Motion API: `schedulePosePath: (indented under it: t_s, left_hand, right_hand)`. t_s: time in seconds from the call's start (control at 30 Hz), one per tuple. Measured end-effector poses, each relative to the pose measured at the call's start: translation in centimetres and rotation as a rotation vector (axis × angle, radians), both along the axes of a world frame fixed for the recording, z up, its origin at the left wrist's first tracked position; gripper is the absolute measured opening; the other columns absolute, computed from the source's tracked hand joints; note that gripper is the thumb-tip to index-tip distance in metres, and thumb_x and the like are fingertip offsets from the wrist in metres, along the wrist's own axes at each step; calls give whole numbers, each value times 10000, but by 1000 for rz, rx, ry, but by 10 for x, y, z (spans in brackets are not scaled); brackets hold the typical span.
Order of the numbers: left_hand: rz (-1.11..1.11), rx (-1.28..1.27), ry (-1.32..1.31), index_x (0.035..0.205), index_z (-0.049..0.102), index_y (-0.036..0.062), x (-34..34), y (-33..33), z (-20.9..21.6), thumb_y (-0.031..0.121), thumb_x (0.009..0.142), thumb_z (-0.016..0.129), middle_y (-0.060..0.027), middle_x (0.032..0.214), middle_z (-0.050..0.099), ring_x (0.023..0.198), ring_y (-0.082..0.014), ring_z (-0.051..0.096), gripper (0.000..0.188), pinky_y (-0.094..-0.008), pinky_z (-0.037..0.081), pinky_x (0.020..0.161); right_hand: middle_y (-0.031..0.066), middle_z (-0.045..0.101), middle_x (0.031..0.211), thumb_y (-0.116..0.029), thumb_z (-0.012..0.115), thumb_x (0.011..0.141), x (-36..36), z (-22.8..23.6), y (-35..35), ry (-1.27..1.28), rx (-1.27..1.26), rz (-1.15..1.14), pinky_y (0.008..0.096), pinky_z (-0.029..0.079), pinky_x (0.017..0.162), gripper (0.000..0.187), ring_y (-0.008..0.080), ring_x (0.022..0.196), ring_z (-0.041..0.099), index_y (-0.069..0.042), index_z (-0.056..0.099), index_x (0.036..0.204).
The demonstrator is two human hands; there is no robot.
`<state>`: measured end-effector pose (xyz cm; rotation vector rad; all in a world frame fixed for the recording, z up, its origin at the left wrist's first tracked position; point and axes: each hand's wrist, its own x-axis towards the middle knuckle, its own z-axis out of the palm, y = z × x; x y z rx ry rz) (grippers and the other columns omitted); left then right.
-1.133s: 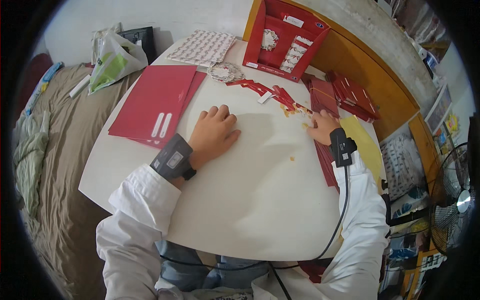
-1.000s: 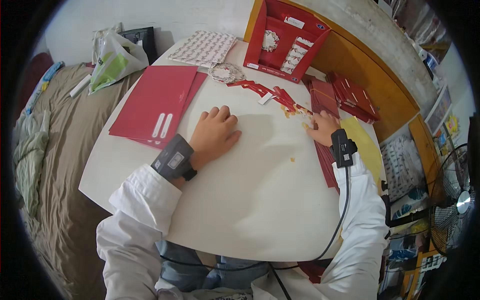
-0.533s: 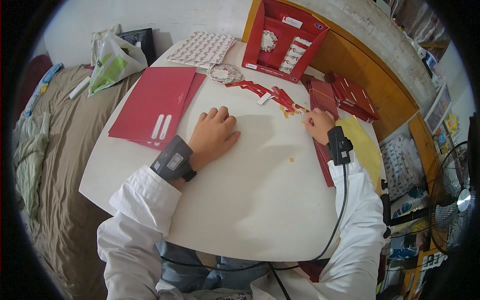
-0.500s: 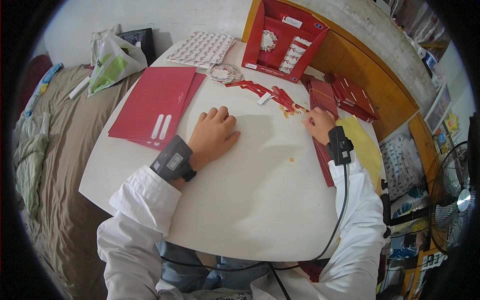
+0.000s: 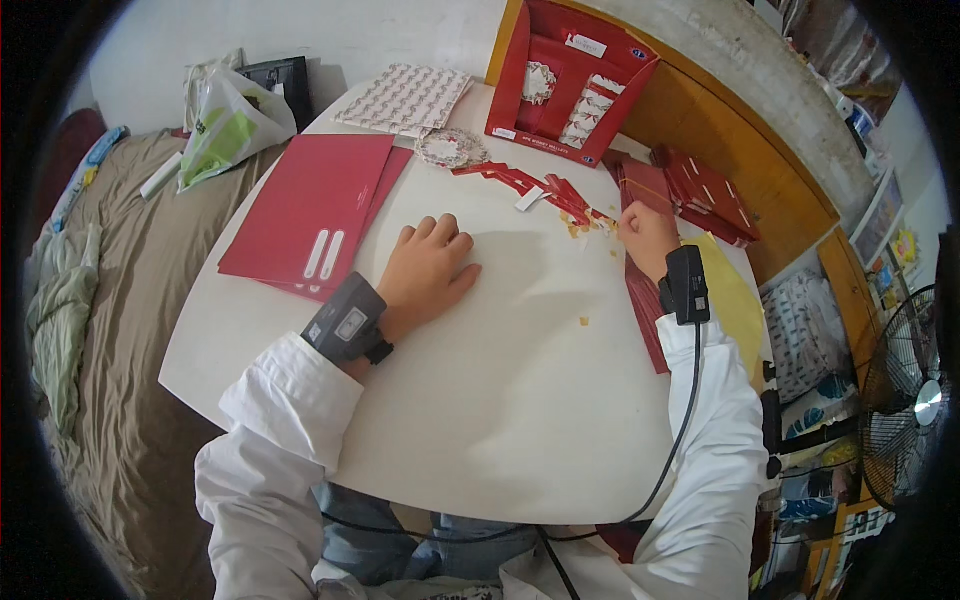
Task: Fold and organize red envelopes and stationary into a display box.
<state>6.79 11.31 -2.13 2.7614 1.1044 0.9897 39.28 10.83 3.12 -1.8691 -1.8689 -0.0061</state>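
Scraps of small, orange-yellow paper (image 5: 574,230) lie just left of the curled fingertips of our right hand (image 5: 650,240), toward the right edge of the white, round-cornered table (image 5: 500,400); that hand is much the nearer. From the scraps, a trail of narrow red paper strips (image 5: 515,178) slants leftward and toward the far edge, its long axis leading away from our fingers. A long dark-red card stack (image 5: 643,318) shows on the near side of the right hand. We cannot tell whether its bent fingers pinch anything. Our left hand (image 5: 423,268) rests palm down, left of the table's middle, fingers loose and holding nothing, well apart from the scraps.
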Motion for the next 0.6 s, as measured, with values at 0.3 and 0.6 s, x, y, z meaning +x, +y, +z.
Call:
schedulePosePath:
  t_s: [0.3,0.6]
  left_hand:
    - [15,-104,55,966,576,35,2,-2,8,226,819,582,-112,995,496,967,-263,467,241,-365,366,840]
    - [13,-17,0,901,570,44,0,3,-1,236,788,605,-95,957,495,926,-252,479,225,-366,377,790]
  right_hand:
    - [153,628,715,-131,550,826,3,3,13,107,186,-2,353,468,602,120,270,665,628,-20,546,872]
    - [139,649,784,-138,536,847,-3,3,28,113,328,8,391,477,661,101,301,725,638,-51,532,898]
